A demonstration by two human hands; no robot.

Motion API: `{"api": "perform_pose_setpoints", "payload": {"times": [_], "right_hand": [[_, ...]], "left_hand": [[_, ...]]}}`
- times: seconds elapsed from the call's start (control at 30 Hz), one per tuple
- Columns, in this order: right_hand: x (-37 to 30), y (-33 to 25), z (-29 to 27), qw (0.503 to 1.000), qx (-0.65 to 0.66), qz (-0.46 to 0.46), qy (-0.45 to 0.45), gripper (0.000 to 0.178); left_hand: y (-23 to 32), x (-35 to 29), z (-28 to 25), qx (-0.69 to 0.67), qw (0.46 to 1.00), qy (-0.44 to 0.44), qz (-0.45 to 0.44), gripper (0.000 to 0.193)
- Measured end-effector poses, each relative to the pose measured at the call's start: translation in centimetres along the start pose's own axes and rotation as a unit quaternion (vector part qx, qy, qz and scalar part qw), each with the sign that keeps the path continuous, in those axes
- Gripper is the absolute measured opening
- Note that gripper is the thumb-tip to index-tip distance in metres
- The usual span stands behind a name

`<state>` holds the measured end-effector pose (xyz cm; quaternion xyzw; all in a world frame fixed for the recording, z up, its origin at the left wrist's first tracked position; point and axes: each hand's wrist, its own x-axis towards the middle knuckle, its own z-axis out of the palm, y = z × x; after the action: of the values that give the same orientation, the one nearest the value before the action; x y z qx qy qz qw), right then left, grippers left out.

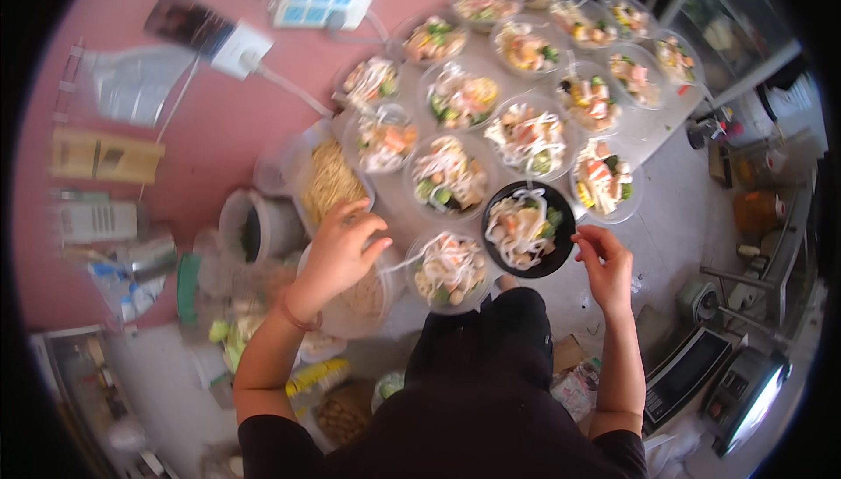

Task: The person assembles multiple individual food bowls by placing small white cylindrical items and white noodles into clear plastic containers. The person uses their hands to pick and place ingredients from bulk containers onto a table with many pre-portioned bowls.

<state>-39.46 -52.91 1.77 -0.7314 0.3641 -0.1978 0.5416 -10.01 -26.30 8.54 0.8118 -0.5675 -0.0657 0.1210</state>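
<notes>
My left hand (pixel 343 249) hovers with its fingers apart, beside a clear tub of pale yellow noodle strands (pixel 333 183). A thin white strip shows between this hand and a clear bowl of mixed food (pixel 452 270). At the table's near edge stands a round black bowl (pixel 561 260) with white strips, mushrooms and greens in it. My right hand (pixel 606 264) is at the right rim of the black bowl, thumb and fingers bent in against it. Around these stand several clear bowls (pixel 531 137) of white strips, broccoli, mushrooms and pink-orange pieces.
More filled bowls (pixel 530 45) crowd the grey table. On the pink surface lie a phone (pixel 188 21), a power strip (pixel 322 7) with cords, and a wooden slicer (pixel 107 156). A white bucket (pixel 263 227) stands left of the noodles. A microwave (pixel 688 376) stands at lower right.
</notes>
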Motion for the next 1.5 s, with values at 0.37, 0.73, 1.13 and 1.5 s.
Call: {"api": "perform_pose_setpoints", "payload": {"times": [0.37,0.73,1.13,1.5], "right_hand": [[-0.2,-3.6,23.0,0.811,-0.389,-0.323,-0.294,0.015],[-1.8,-17.7,25.6,0.823,-0.104,-0.389,-0.402,0.01],[-5.9,-2.6,42.5,0.59,-0.457,-0.489,-0.451,0.032],[-2.9,-14.6,34.9,0.713,-0.323,-0.405,-0.472,0.032]], "left_hand": [[-5.7,-18.8,5.1,-0.242,0.902,0.064,-0.352,0.027],[-5.3,-23.4,8.4,-0.289,0.79,0.389,-0.374,0.016],[0.3,-23.9,14.9,-0.181,0.804,0.514,-0.239,0.02],[-0.6,-25.5,14.0,-0.25,0.779,0.533,-0.218,0.018]]}}
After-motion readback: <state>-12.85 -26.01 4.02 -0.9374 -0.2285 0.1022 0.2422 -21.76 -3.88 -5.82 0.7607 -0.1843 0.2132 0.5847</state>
